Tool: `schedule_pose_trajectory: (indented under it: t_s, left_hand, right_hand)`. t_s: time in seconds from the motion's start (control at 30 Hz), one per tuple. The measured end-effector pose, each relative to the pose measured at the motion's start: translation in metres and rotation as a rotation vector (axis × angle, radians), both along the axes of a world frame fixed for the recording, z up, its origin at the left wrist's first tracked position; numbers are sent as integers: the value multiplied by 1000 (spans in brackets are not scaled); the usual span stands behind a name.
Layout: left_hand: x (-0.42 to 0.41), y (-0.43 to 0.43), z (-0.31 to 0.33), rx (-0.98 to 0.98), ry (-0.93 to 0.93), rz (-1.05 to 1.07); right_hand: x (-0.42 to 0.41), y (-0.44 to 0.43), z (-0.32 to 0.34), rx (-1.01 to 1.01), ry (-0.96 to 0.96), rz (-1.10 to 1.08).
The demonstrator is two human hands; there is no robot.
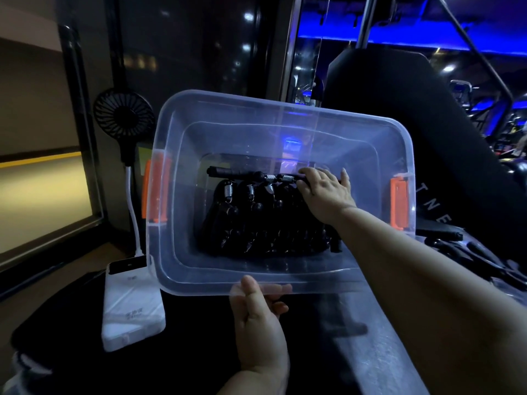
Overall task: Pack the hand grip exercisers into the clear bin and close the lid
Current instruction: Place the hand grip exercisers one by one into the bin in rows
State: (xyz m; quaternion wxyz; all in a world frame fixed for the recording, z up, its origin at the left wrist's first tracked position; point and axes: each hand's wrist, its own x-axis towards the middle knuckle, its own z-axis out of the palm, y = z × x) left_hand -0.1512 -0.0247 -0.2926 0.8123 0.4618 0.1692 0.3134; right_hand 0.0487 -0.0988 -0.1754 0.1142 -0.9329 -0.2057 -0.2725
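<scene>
Clear plastic bin (182,115) is sitting in front of me, opening facing up toward the camera, its long axis running left to right. I'm counting two orange latches, one on the left end (155,192) and one on the right end (398,203).

Left hand (261,317) is pinching the near rim, thumb on top and curled fingers underneath. Right hand (325,189) is reaching into the bin, fingers curling over the right end of one hand grip exerciser (242,175). That exerciser is lying crosswise along the far side of the bin floor, long axis left to right, free handle pointing left, springs near its middle.

Just nearer than it, a packed row of exercisers (256,223) is filling the bin floor. They are lying side by side, long axes running near to far, with springs showing at both ends of the row. It is too dark and overlapped to count them.

More loose exercisers (470,252) are lying outside the bin on the right; I cannot tell their number either.

Left of the bin, one black fan (123,114) is standing upright, and one white cable (132,206) is running down to one white power bank (131,303).
</scene>
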Motion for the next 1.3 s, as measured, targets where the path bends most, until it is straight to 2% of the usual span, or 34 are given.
schedule_pose_trajectory:
  t_s: [0.23, 0.33, 0.5, 0.63, 0.8, 0.87, 0.97, 1.07, 1.17, 1.3]
  left_hand:
    - [0, 1, 1, -29, -11, 4]
    - [1, -1, 1, -45, -23, 11]
    - [4, 0, -2, -74, -20, 35]
    - [3, -2, -1, -79, -42, 49]
    - [3, -2, 0, -89, -60, 50]
    - [2, -3, 2, -88, -67, 43]
    - [1, -4, 3, -86, -76, 45]
    - [1, -3, 1, -74, -74, 40]
    - [2, -4, 2, -68, -78, 57]
    - [4, -5, 0, -48, -87, 81]
  right_hand:
    - [-26, -11, 5, 59, -46, -10]
    - [-46, -27, 2, 110, -125, -10]
    - [-85, -62, -9, 43, -271, -86]
    - [-110, -100, -20, 210, -425, 22]
    - [-110, -149, -47, 531, -245, -90]
    - [-101, -171, -57, 565, -169, -180]
    - [-88, -200, -73, 475, 59, -331]
    - [-76, -218, -84, 316, 260, -393]
    - [-64, -226, -89, 183, 395, -410]
    - [-52, -229, -92, 159, 485, -438]
